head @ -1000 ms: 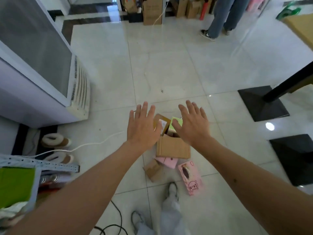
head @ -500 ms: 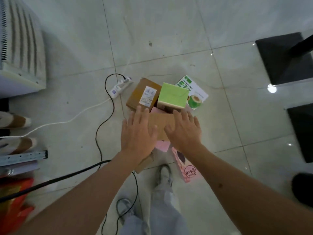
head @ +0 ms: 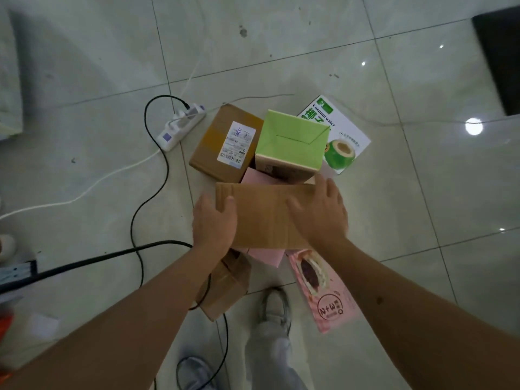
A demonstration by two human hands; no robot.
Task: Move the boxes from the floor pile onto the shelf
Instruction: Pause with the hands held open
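Observation:
A pile of boxes lies on the tiled floor. On top, a plain brown cardboard box (head: 263,213) is held from both sides: my left hand (head: 215,222) grips its left end and my right hand (head: 320,212) presses its right end. Behind it stand a green box (head: 291,142), a brown box with a shipping label (head: 225,142) and a white coconut water box (head: 342,136). A pink box (head: 267,256) lies under the held one. A small brown box (head: 226,287) and a pink snack box (head: 323,288) lie nearer my feet. No shelf is in view.
A white power strip (head: 181,126) with black and white cables (head: 140,209) lies left of the pile. My shoes (head: 277,306) stand just below the boxes. A black base plate (head: 501,60) sits at the upper right. A shelf rail (head: 17,271) shows at the left edge.
The view has dropped closer to the pile. My hands have spread apart from the top of the plain brown box to its left and right ends and now grip it.

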